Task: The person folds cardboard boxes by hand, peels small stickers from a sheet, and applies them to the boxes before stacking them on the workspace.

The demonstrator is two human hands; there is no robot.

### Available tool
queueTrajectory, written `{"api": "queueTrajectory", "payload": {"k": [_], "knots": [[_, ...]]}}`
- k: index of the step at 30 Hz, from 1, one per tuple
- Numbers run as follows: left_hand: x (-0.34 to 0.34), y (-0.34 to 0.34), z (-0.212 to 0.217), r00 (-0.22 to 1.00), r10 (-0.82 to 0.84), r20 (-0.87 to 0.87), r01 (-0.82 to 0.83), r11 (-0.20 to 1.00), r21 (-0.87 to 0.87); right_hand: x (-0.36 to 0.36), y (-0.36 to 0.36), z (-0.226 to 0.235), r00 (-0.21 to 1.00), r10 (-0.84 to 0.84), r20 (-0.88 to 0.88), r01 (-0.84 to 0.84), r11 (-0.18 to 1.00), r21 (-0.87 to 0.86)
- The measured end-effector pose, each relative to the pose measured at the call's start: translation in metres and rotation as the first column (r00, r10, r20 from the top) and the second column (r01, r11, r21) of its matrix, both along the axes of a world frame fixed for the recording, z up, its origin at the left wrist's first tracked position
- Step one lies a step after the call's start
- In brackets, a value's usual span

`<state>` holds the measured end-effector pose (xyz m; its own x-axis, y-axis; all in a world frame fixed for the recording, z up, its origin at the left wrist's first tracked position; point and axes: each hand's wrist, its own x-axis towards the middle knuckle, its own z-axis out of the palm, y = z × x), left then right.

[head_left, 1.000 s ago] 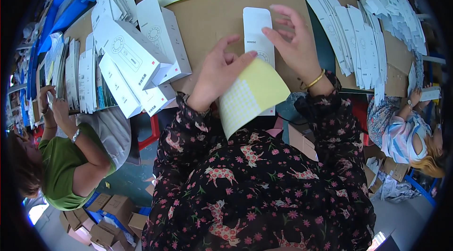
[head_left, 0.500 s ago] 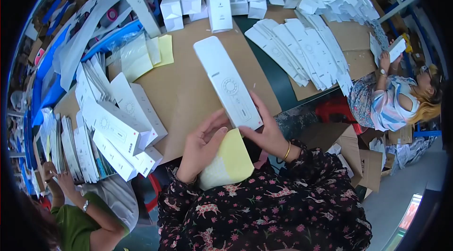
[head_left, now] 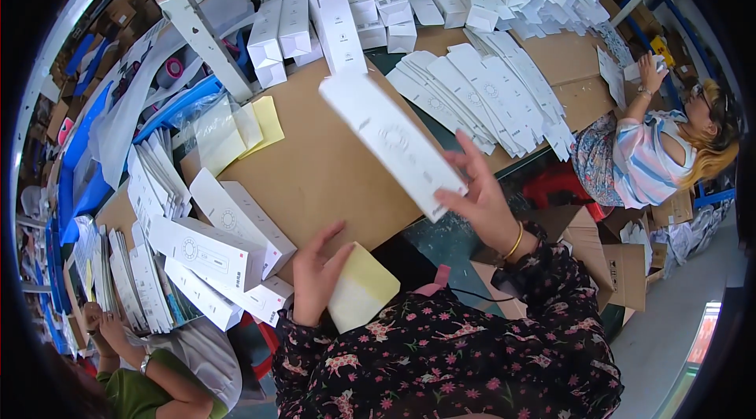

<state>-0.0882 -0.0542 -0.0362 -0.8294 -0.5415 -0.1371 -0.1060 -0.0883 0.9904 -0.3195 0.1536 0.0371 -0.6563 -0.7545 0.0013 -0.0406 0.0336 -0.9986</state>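
My right hand (head_left: 480, 202) grips the lower end of a long, slim white carton (head_left: 394, 143), thumb on its face and fingers along its right side. The carton bears a printed ring-shaped drawing and tilts up toward the left, its far end in front of a standing white box (head_left: 340, 33). Lower down, my left hand (head_left: 316, 273) is off the carton, index finger and thumb apart. A small yellow-and-white sheet (head_left: 362, 289) sits against its palm, apparently held by the lower fingers, which are hidden.
Brown cardboard (head_left: 315, 175) covers the table. Finished-looking white cartons (head_left: 209, 250) pile up at left, with yellow sheets (head_left: 264, 124) behind. Flat white cartons (head_left: 488, 92) fan out at right. A metal post (head_left: 189, 21) rises at back left. Co-workers sit at left (head_left: 169, 383) and right (head_left: 642, 147).
My left hand has let go of the carton and moved down and left with the yellow-and-white sheet. My right hand has carried the carton's lower end rightward, tilting it more.
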Motion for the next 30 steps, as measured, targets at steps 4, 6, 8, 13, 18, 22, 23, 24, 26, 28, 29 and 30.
{"api": "queueTrajectory", "payload": {"k": [4, 6, 8, 13, 18, 22, 23, 24, 26, 28, 29, 30], "knots": [[-0.002, 0.024, 0.042, 0.97, -0.06, 0.235, 0.227, 0.57, -0.789, -0.036, -0.012, 0.022, 0.924, -0.205, 0.323, 0.246, 0.965, -0.089], [-0.007, 0.032, 0.043, 0.913, -0.058, 0.404, 0.371, 0.531, -0.762, -0.063, -0.017, 0.03, 0.885, -0.213, 0.415, 0.323, 0.922, -0.215], [-0.008, 0.032, 0.04, 0.874, -0.053, 0.483, 0.44, 0.511, -0.738, -0.088, -0.026, 0.043, 0.878, -0.264, 0.4, 0.369, 0.905, -0.211], [0.014, 0.019, 0.018, 0.912, 0.051, 0.408, 0.358, 0.392, -0.848, -0.182, -0.035, 0.045, 0.891, -0.195, 0.411, 0.329, 0.9, -0.286], [0.026, 0.014, 0.015, 0.936, 0.052, 0.349, 0.308, 0.362, -0.88, -0.31, -0.053, 0.053, 0.926, -0.28, 0.254, 0.366, 0.832, -0.416], [0.025, 0.011, 0.018, 0.944, 0.051, 0.325, 0.283, 0.376, -0.882, -0.356, -0.086, 0.017, 0.234, -0.802, -0.549, 0.711, 0.527, -0.466], [0.027, 0.012, 0.02, 0.942, 0.058, 0.332, 0.284, 0.391, -0.875, -0.343, -0.101, 0.009, 0.222, -0.709, -0.669, 0.677, 0.606, -0.418], [0.029, 0.013, 0.021, 0.939, 0.069, 0.336, 0.284, 0.391, -0.875, -0.33, -0.121, 0.002, 0.449, -0.642, -0.621, 0.597, 0.733, -0.326], [0.03, 0.013, 0.023, 0.932, 0.083, 0.353, 0.28, 0.455, -0.845, -0.293, -0.16, -0.006, 0.62, -0.49, -0.612, 0.503, 0.848, -0.168], [0.027, 0.013, 0.024, 0.928, 0.083, 0.364, 0.282, 0.483, -0.829, -0.279, -0.191, -0.014, 0.593, -0.443, -0.672, 0.531, 0.843, -0.088], [0.024, 0.013, 0.024, 0.935, 0.062, 0.35, 0.277, 0.489, -0.827, -0.28, -0.204, -0.02, 0.485, -0.389, -0.783, 0.565, 0.823, -0.058], [0.025, 0.012, 0.026, 0.941, 0.059, 0.334, 0.264, 0.491, -0.83, -0.28, -0.22, -0.021, 0.375, -0.318, -0.871, 0.589, 0.807, -0.042]]}}
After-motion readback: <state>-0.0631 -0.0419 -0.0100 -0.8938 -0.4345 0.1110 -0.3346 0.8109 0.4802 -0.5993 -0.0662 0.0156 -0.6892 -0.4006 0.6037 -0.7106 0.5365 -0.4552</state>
